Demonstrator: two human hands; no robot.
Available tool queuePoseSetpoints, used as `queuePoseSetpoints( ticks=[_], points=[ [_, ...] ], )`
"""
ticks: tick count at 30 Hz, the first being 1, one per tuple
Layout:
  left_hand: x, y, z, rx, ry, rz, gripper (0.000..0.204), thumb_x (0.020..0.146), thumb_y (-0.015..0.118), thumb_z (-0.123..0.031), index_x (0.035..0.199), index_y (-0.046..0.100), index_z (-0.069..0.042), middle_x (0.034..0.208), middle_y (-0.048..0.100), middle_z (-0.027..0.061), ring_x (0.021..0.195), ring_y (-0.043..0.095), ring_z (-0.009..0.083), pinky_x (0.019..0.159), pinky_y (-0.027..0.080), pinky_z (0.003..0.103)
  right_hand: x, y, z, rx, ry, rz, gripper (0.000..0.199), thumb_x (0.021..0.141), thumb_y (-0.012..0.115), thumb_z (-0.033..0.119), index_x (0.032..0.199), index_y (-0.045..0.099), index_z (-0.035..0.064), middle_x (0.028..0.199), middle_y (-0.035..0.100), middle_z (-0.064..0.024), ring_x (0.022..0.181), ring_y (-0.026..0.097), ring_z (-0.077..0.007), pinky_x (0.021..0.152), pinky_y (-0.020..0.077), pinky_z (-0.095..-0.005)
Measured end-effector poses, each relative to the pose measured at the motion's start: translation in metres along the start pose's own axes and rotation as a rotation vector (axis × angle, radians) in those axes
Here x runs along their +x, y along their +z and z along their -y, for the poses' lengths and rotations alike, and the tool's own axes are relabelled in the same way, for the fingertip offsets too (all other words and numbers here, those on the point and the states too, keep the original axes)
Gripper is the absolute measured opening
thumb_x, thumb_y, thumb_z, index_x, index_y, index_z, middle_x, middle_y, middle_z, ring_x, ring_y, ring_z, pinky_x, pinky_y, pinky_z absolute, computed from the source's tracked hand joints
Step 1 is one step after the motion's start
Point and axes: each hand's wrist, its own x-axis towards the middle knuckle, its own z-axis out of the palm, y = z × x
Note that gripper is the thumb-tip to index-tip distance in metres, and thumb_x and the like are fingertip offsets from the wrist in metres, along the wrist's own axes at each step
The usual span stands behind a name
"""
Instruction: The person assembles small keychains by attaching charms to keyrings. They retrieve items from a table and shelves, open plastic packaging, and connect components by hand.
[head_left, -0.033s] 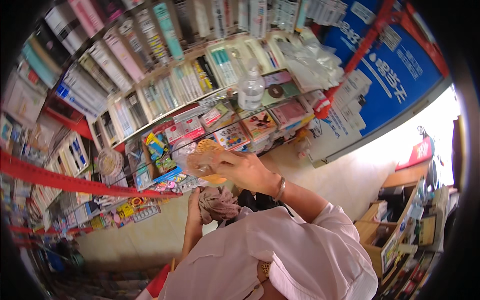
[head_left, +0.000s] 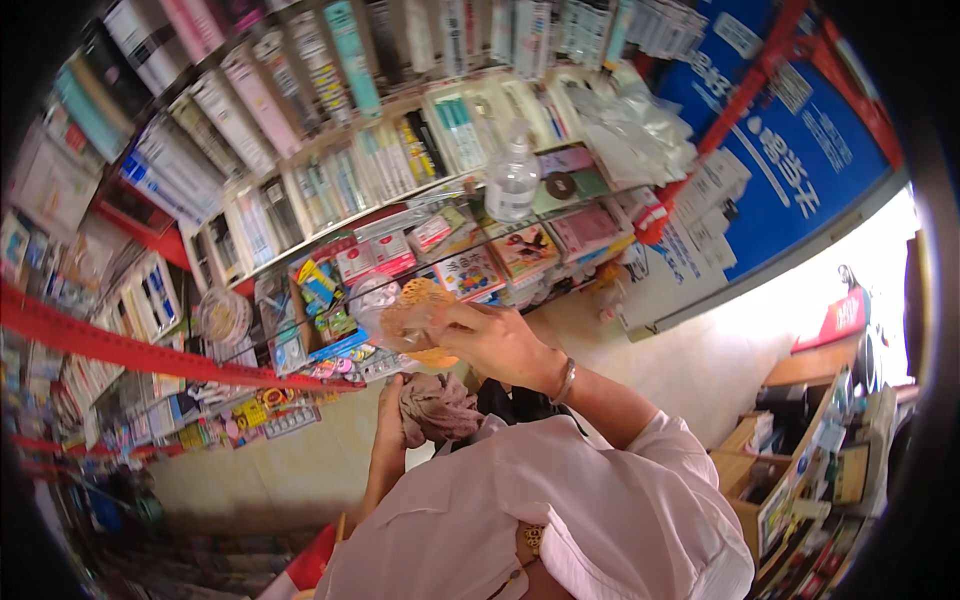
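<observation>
My right hand (head_left: 500, 345), with a bracelet at its wrist, is closed on an orange item with a scalloped, lace-like edge (head_left: 428, 300). A see-through, rounded plastic piece (head_left: 375, 305) sits against its left side; whether the two are one object I cannot tell. Below and to the left, my left hand (head_left: 391, 415) is wrapped round a crumpled greyish-pink cloth (head_left: 438, 408), its fingers partly hidden by it. Both hands are in front of the shelf's near edge, above small boxed goods (head_left: 468, 272).
A clear pump bottle (head_left: 513, 185) stands on the glass shelf top (head_left: 470, 215). Behind it are rows of boxed pens (head_left: 390, 155). A red strip (head_left: 150, 350) crosses at left. Plastic bags (head_left: 640, 125) lie beside a blue panel (head_left: 790, 150). Wooden drawers (head_left: 750, 480) stand at right.
The whole view has shifted slightly, so the shelves appear a little further right. Both hands keep their hold, nearly in the same place.
</observation>
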Motion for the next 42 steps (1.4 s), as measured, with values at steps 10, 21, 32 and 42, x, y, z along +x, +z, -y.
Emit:
queuePoseSetpoints(
  ticks=[10, 21, 32, 42],
  points=[
    [-0.022, -0.028, -0.001, -0.142, 0.086, -0.093, 0.032, 0.095, 0.055, -0.032, 0.105, 0.058, -0.002, 0.1, 0.065, 0.0102, 0.088, 0.066, 0.0198, 0.079, 0.054, 0.032, 0.029, 0.01, 0.025, 0.09, 0.032, 0.137, 0.017, 0.071, 0.072, 0.007, 0.086, 0.064, 0.0089, 0.092, 0.056, -0.0026, 0.079, 0.062, -0.0221, 0.067, 0.0524, -0.0334],
    [-0.076, -0.056, -0.001, -0.193, 0.304, -0.217, 0.032, 0.092, 0.059, -0.035, 0.102, 0.058, -0.005, 0.094, 0.065, 0.0085, 0.084, 0.065, 0.019, 0.076, 0.054, 0.034, 0.043, 0.062, 0.039, 0.183, -0.098, 0.175, 0.022, 0.071, 0.072, 0.003, 0.092, 0.067, 0.0077, 0.098, 0.057, -0.0051, 0.084, 0.062, -0.0219, 0.066, 0.0532, -0.0328],
    [-0.106, -0.027, 0.008, -0.127, 0.476, -0.304, 0.034, 0.09, 0.059, -0.022, 0.119, 0.053, -0.004, 0.096, 0.062, 0.0072, 0.086, 0.062, 0.0167, 0.077, 0.053, 0.031, 0.014, 0.076, 0.027, 0.013, -0.379, 0.063, 0.033, 0.067, 0.063, 0.008, 0.099, 0.067, 0.0128, 0.102, 0.055, -0.0023, 0.086, 0.06, -0.0198, 0.066, 0.0537, -0.03],
    [-0.079, 0.031, -0.019, 0.61, 0.675, -0.069, 0.078, 0.083, 0.066, -0.015, 0.149, 0.025, -0.004, 0.151, 0.029, 0.013, 0.138, 0.03, 0.0216, 0.111, 0.027, 0.036, -0.041, 0.053, 0.003, 0.063, -0.304, 0.055, 0.028, 0.069, 0.064, 0.008, 0.097, 0.066, 0.009, 0.103, 0.056, -0.0021, 0.088, 0.06, -0.0189, 0.067, 0.0538, -0.0289]
  ],
)
